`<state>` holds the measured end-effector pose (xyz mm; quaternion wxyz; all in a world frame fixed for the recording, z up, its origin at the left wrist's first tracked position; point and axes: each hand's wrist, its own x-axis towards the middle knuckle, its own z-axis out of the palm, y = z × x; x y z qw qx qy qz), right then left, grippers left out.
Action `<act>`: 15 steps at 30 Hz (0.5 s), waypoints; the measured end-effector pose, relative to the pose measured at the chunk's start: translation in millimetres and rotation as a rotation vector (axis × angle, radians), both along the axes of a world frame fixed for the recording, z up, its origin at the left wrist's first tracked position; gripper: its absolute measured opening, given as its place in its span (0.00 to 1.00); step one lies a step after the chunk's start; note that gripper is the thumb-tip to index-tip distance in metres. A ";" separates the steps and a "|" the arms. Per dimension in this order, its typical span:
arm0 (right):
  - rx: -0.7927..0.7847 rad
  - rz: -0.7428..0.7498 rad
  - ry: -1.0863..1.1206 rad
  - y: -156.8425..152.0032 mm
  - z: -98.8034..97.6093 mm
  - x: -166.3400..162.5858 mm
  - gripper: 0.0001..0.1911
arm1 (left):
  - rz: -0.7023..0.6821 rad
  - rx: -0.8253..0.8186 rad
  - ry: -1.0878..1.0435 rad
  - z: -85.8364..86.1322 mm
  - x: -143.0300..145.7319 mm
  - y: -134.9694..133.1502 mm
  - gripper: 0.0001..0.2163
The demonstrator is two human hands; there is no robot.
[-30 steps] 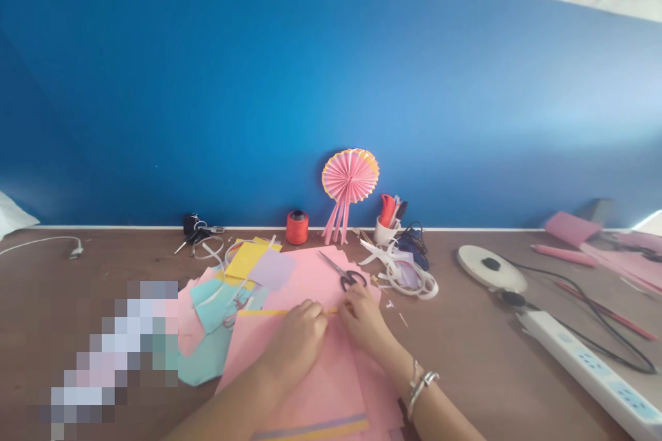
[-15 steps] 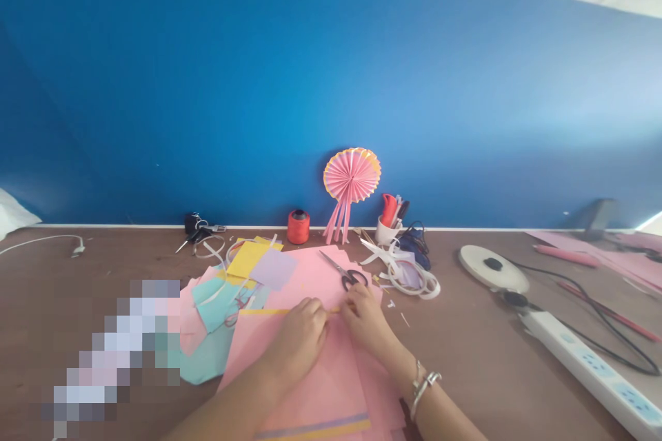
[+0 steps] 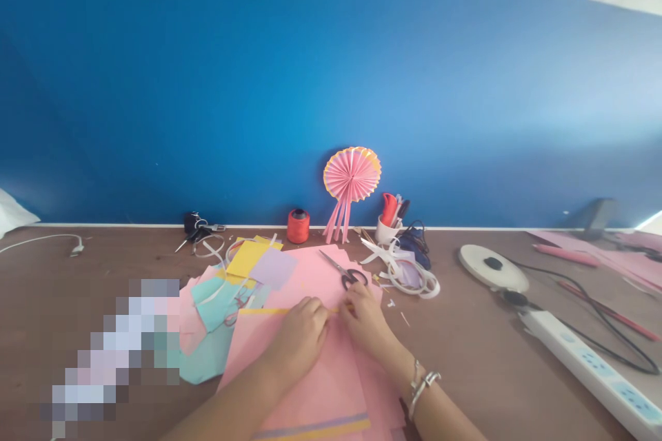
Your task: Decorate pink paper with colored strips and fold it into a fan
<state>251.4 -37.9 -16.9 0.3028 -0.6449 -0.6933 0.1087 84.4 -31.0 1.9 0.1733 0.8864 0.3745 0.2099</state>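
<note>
My left hand (image 3: pixel 300 339) and my right hand (image 3: pixel 365 320) rest close together on a pink paper sheet (image 3: pixel 310 386) lying on the brown table (image 3: pixel 465 351). Both hands have curled fingers pinching the sheet's far edge, where a thin yellow strip (image 3: pixel 261 311) shows. A bracelet sits on my right wrist. Black-handled scissors (image 3: pixel 345 273) lie just beyond my right hand on more pink paper.
Yellow, lilac and teal paper pieces (image 3: pixel 243 269) lie to the left. At the blue wall stand a pink paper fan (image 3: pixel 352 176), a red thread spool (image 3: pixel 298 226) and a white cup of pens (image 3: pixel 387 224). White strips (image 3: pixel 408 275), a round white disc (image 3: pixel 491 267) and a power strip (image 3: pixel 594 372) are right.
Almost nothing differs. Both hands stay on the pink sheet's folded edge, with only tiny shifts of the fingers and a slight camera drift.
</note>
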 end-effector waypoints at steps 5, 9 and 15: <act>-0.004 -0.006 -0.018 0.6 -0.4 0.1 0.10 | -0.004 0.015 0.001 -2.1 -0.5 0.6 0.09; 0.020 -0.007 -0.030 -0.3 0.9 -0.8 0.10 | -0.030 0.028 0.027 -0.9 -1.1 -0.7 0.10; 0.043 -0.009 -0.054 -0.5 -1.7 -0.6 0.10 | -0.054 0.095 0.171 2.9 1.3 -4.5 0.12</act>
